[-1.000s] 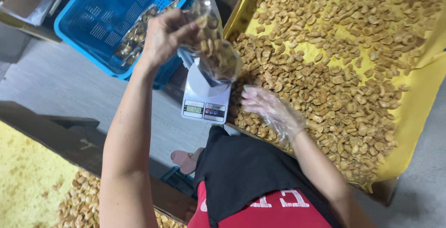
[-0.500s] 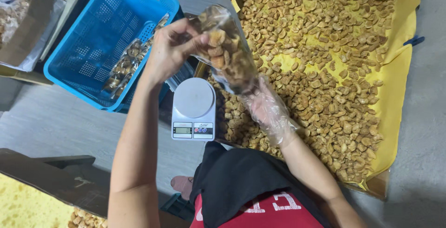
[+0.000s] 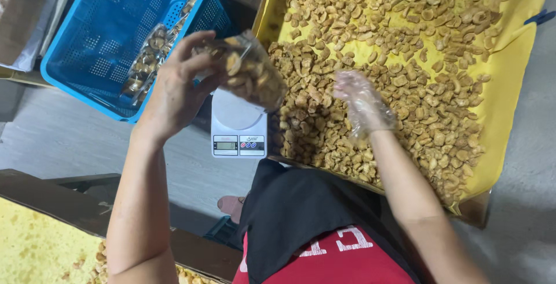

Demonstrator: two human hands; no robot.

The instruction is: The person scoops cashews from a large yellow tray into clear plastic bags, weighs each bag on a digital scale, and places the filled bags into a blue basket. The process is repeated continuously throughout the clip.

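My left hand [image 3: 179, 84] grips a clear plastic bag [image 3: 255, 72] part filled with golden fried snack pieces, held tilted above a small white kitchen scale [image 3: 238, 127]. My right hand [image 3: 362, 101], in a thin clear plastic glove, rests with fingers apart on the heap of loose snack pieces [image 3: 405, 46] spread over a yellow sheet [image 3: 509, 75] in a wooden tray. The bag's open end points toward the heap, apart from the gloved hand.
A blue plastic crate [image 3: 87, 35] at the upper left holds a filled clear bag [image 3: 153, 52]. A cardboard box [image 3: 23, 29] sits left of it. Another yellow sheet [image 3: 35, 243] with snacks lies at the lower left behind a dark wooden edge. Grey floor lies below.
My left hand has lowered the bag toward the scale. My right hand has moved away from the bag, out onto the snack heap.
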